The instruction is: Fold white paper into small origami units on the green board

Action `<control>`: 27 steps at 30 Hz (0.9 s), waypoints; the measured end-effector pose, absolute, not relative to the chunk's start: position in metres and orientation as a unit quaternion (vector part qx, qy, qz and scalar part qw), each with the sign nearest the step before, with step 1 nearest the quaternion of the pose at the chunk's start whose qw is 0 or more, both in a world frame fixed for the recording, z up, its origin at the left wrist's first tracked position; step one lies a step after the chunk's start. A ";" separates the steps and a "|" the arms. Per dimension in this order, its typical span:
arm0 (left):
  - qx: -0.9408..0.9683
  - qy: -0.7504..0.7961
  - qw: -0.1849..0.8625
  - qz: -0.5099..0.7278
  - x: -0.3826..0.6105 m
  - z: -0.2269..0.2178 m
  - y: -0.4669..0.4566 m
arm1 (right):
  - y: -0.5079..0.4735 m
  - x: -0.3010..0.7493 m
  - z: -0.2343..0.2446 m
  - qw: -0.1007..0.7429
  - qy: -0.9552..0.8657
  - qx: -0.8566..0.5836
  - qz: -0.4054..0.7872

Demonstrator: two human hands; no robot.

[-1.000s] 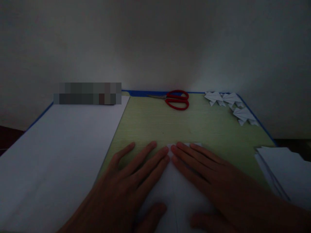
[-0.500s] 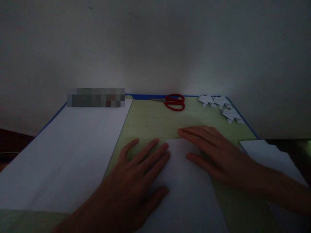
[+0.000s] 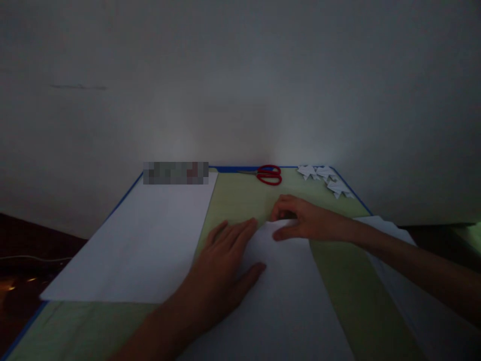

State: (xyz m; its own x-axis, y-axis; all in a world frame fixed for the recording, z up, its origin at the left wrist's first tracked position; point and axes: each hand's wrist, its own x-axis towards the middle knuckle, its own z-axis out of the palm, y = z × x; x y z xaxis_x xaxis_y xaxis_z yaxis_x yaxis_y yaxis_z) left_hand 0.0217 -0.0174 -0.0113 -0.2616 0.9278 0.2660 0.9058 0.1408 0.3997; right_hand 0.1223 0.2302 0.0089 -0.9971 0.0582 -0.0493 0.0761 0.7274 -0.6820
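A white sheet of paper lies lengthwise in front of me on the pale green table. My left hand rests flat over the sheet's left edge, thumb apart from the fingers. At the far edge of the paper, my right hand pinches it, with the thumb on top and the curled fingers behind; the edge there looks slightly lifted.
Red-handled scissors lie at the table's back edge. Several folded white paper figures sit at the back right. A large white sheet covers the left side, with a blurred-out object behind it. More paper lies at the right.
My right hand has gone from lying outstretched beside the paper to pinching its far edge. The fingers of my left hand have drawn closer together. The camera view has shifted.
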 end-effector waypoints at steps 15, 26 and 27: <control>0.442 0.740 0.222 0.456 -0.009 0.005 0.024 | 0.203 0.112 -0.002 -0.085 0.854 0.070 -0.508; 0.444 0.749 0.237 0.431 -0.006 0.007 0.024 | 0.197 0.116 -0.008 -0.114 0.840 0.066 -0.526; 0.441 0.751 0.236 0.431 -0.006 0.007 0.024 | 0.197 0.116 -0.008 -0.113 0.839 0.066 -0.528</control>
